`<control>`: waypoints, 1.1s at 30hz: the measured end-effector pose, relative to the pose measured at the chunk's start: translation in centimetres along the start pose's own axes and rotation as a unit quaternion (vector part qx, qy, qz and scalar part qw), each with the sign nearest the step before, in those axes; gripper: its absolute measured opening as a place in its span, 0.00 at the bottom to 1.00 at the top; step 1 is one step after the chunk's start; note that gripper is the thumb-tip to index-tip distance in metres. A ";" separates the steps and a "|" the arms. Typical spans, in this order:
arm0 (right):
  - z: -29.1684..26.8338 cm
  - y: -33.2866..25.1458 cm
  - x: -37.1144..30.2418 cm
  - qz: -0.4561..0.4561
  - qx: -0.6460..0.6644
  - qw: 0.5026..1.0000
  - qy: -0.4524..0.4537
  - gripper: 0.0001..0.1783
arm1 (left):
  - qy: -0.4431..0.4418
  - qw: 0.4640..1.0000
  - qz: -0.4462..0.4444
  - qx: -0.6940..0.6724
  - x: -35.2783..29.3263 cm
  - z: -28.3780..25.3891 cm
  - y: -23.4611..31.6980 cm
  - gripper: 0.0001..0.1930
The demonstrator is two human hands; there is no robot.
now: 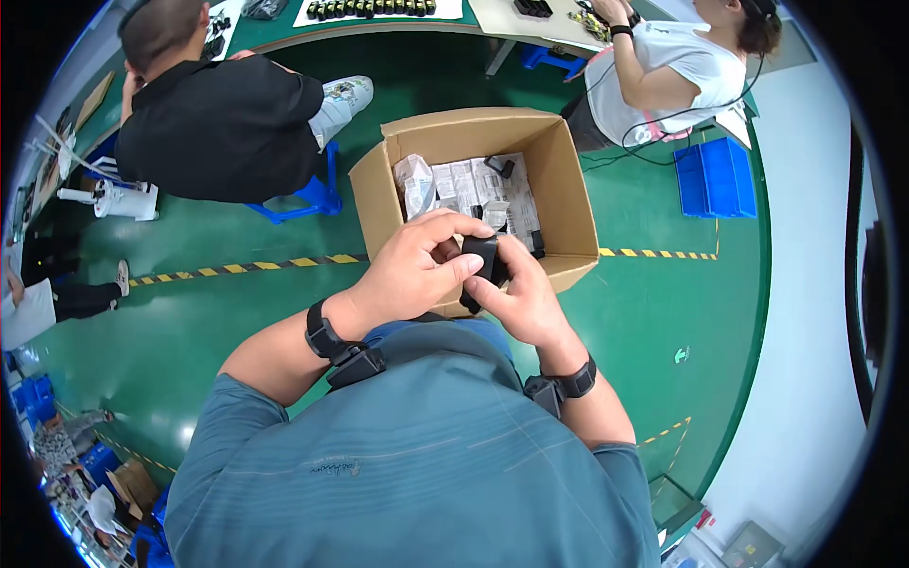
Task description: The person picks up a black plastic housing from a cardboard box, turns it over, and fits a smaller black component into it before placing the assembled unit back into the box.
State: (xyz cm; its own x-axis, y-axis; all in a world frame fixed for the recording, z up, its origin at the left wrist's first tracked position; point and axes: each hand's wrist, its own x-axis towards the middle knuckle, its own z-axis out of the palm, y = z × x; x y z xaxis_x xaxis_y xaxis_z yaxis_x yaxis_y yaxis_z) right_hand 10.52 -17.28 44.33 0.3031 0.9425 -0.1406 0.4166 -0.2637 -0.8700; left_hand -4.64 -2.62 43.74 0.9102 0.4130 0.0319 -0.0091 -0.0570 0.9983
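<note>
"How are the hands posed?"
"Left hand [417, 265] and right hand [525, 293] meet, fingers curled nearly closed, pinching one black part [482, 250] over the near edge of one open cardboard box [565, 204]."
"Beyond that?"
"Two people: one in black [218, 133] on a blue stool [329, 194], one in white [653, 71] near one blue crate [710, 180]."

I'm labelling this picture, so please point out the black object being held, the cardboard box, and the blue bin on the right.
Black object [484, 249]: head view, upper part of it.
Cardboard box [566, 194]: head view, inside of its right wall.
Blue bin [697, 186]: head view, its side.
</note>
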 end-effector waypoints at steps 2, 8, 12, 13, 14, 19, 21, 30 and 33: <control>-0.6 -0.7 -0.1 -0.002 -0.004 1.000 0.019 0.22 | 0.002 1.000 0.010 -0.016 0.6 0.3 0.3 0.15; -2.1 -1.5 -0.6 0.018 -0.041 0.998 0.047 0.20 | -0.019 0.999 -0.004 -0.041 2.2 0.8 0.8 0.16; -2.5 -1.5 -0.8 0.054 0.000 0.998 0.026 0.21 | -0.049 0.997 -0.025 -0.046 2.6 1.0 0.7 0.15; -2.5 -1.4 -1.0 0.056 0.000 0.998 0.029 0.21 | -0.052 0.995 -0.044 -0.078 2.6 1.2 0.5 0.15; -2.5 -1.4 -1.1 0.080 0.053 0.995 0.013 0.21 | -0.055 0.990 -0.063 -0.110 2.7 1.3 0.3 0.15; -1.9 0.1 -1.2 0.102 0.203 0.974 -0.009 0.21 | -0.058 0.971 -0.117 -0.201 2.9 1.8 -0.4 0.15; -1.6 0.6 -1.3 0.088 0.226 0.970 -0.004 0.22 | -0.055 0.977 -0.116 -0.168 2.9 1.8 -0.4 0.15; -1.6 2.7 -1.3 0.096 0.312 0.942 -0.076 0.23 | -0.040 0.984 -0.133 -0.109 2.9 2.2 -0.5 0.15; -1.5 3.9 -0.7 0.101 0.349 0.929 -0.077 0.22 | -0.019 0.989 -0.112 -0.092 3.7 2.7 -1.1 0.13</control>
State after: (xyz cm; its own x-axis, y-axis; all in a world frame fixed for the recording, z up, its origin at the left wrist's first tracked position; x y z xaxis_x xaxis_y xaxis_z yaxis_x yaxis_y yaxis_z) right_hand 13.17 -19.26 41.75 0.1667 0.9209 -0.3524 -0.3078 -0.2910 -0.9059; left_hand -0.16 -3.51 42.59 0.9133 0.3611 -0.1886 0.1216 0.2001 0.9722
